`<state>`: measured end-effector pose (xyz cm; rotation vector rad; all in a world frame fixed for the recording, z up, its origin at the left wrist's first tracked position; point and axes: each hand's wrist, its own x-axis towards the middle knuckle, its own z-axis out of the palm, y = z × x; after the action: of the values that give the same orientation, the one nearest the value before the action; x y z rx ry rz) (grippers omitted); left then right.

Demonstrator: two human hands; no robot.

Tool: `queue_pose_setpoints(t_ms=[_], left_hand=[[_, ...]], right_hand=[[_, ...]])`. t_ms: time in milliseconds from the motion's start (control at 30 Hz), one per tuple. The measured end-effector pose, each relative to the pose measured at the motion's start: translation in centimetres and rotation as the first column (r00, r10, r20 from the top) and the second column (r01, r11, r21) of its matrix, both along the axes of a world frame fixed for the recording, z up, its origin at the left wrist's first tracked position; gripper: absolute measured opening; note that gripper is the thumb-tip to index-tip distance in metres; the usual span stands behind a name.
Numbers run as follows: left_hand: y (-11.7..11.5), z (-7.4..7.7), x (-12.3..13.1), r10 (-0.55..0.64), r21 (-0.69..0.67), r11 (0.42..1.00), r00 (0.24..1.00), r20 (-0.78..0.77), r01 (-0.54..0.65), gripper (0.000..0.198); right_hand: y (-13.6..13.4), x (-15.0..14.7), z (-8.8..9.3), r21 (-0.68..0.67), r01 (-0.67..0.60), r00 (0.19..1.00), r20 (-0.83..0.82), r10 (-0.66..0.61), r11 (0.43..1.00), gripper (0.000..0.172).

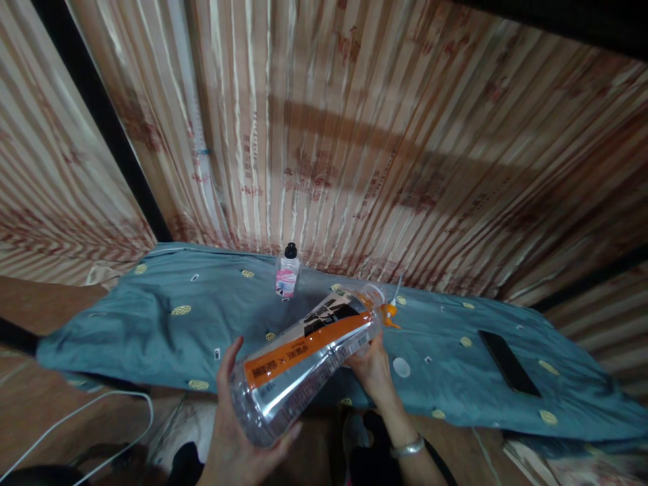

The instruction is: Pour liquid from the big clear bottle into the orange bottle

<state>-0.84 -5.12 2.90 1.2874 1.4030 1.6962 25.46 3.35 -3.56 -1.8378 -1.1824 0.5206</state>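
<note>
1. Hands first, in the head view. The left hand [237,432] is palm up with fingers spread wide, cupping the round base of a bottle [304,351]. The thumb lies up the left side and the fingertips curl round the right.
2. The right hand [372,368] grips from beneath, fingers closed round the bottle's shoulder just below the neck. A metal bracelet [408,447] sits on that wrist.
3. The bottle is held clear of the surface in the near middle. It is tilted, with the base near and to the left and the mouth farther off to the right.
4. It is large, of clear glossy plastic with ribbed walls, and an orange and black label wraps it. An orange ring [388,315] sits at the neck. I cannot tell whether there is liquid inside.
5. A cloth [152,324] lies spread from left to right under the bottle. It is blue-grey, soft and wrinkled, dotted with yellow rounds.
6. On the cloth, a small bottle [287,273] stands upright at the far edge, clear-bodied with a black cap and pink label.
7. A white disc [401,366] lies just right of the right hand, and a flat black phone [507,362] lies well to the right.
8. A curtain [354,135] of shiny folded fabric, striped cream and reddish brown, fills the far side.
9. A thin white cable [101,405] loops at the near left.
</note>
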Motion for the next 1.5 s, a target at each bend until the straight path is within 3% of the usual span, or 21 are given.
queue_pose_setpoints(t_ms=[233, 400, 500, 767, 1167, 1500], left_hand=[[0.0, 0.0, 0.0, -0.007, -0.025, 1.0, 1.0, 0.026, 0.008, 0.122], [0.2, -0.3, -0.4, 0.01, -0.041, 0.999, 1.0, -0.013, -0.011, 0.131], [0.2, -0.4, -0.6, 0.002, -0.055, 0.999, 1.0, -0.011, -0.003, 0.122], [0.2, -0.4, -0.4, -0.042, -0.07, 0.997, 0.998, 0.053, 0.045, 0.094], [0.3, -0.2, -0.5, -0.056, -0.035, 0.998, 0.998, -0.031, 0.055, 0.09], [0.3, -0.3, -0.6, -0.064, -0.042, 0.997, 0.998, 0.026, 0.065, 0.089]], right_hand=[[0.0, -0.3, 0.3, -0.008, 0.034, 0.999, 0.017, -0.034, 0.999, 0.121], [0.1, -0.2, 0.8, -0.031, 0.022, 1.0, 0.007, -0.022, 0.999, 0.098], [0.3, -0.1, 0.5, -0.031, 0.027, 0.999, 0.032, -0.026, 0.999, 0.09], [0.3, 0.1, -1.1, 0.012, 0.029, 0.999, 0.042, -0.03, 1.0, 0.087], [0.1, -0.4, 2.0, 0.013, 0.013, 0.995, -0.102, -0.012, 1.0, 0.078], [0.0, -0.4, 2.4, -0.014, -0.013, 0.996, -0.087, 0.011, 1.0, 0.078]])
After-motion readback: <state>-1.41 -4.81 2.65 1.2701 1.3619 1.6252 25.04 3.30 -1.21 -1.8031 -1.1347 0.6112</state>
